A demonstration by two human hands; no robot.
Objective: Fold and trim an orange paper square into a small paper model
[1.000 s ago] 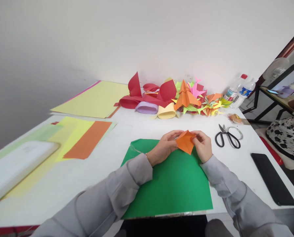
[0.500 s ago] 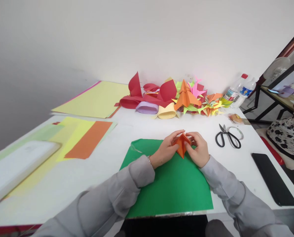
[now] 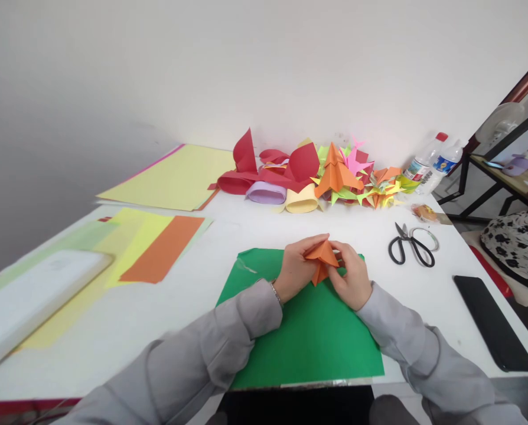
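Observation:
A folded piece of orange paper (image 3: 322, 255) is held between both hands over the far part of a green sheet (image 3: 308, 336). My left hand (image 3: 296, 268) grips its left side, with the fingers curled behind the paper. On the other side, my right hand (image 3: 351, 276) pinches the paper between thumb and fingers. A flap of the fold spreads wide at the top, and a narrower point hangs below it. The fingertips behind the paper are partly hidden.
Folded paper shapes, among them an orange paper plane (image 3: 335, 174), stand along the wall. Black-handled scissors (image 3: 410, 245) and a black phone (image 3: 492, 321) lie to the right. On the left are an orange strip (image 3: 163, 251), coloured sheets and a white box (image 3: 38, 301). Bottles (image 3: 423, 159) stand at the back right.
The orange paper has turned between my hands, and its upper flap now spreads out over the lower point. My left hand has closed in around its left side. The view has shifted slightly.

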